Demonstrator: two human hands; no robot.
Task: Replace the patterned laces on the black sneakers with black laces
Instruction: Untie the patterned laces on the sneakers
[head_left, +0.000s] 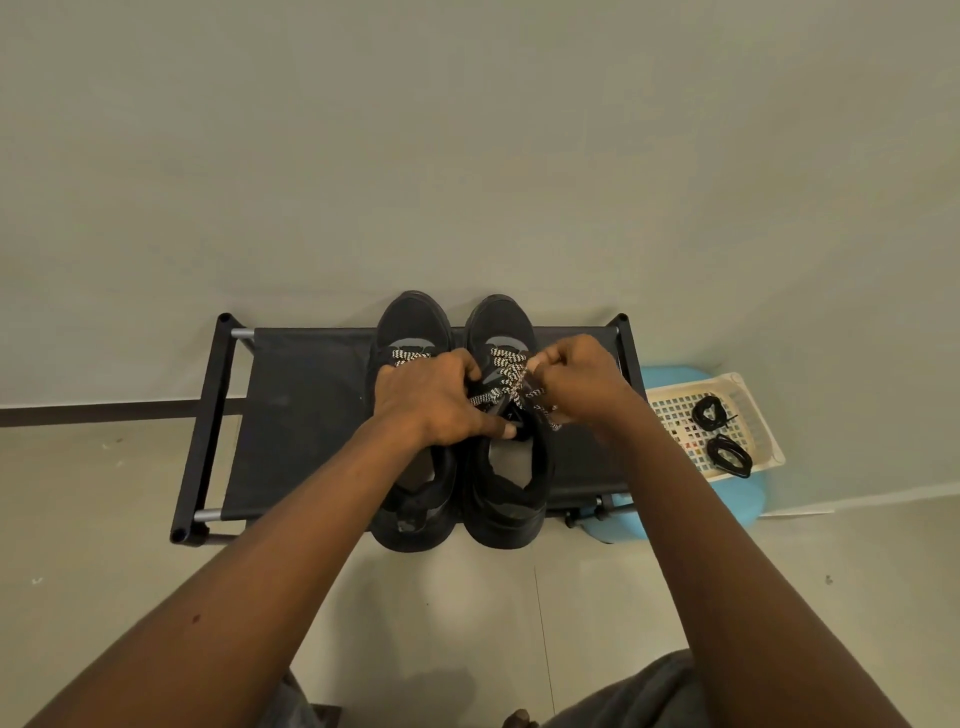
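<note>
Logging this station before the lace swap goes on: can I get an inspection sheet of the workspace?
Surface: black shoe rack, fabric shelf.
Job's things: left sneaker and right sneaker side by side on it, patterned laces in both; two coiled black laces in the basket.
Clutter: nothing seen.
Grippers: left hand grips the right sneaker's tongue; right hand pinches its patterned laces.
Cables: nothing seen.
Surroundings: blue stool under the basket, right of the rack; floor, plain wall.
</note>
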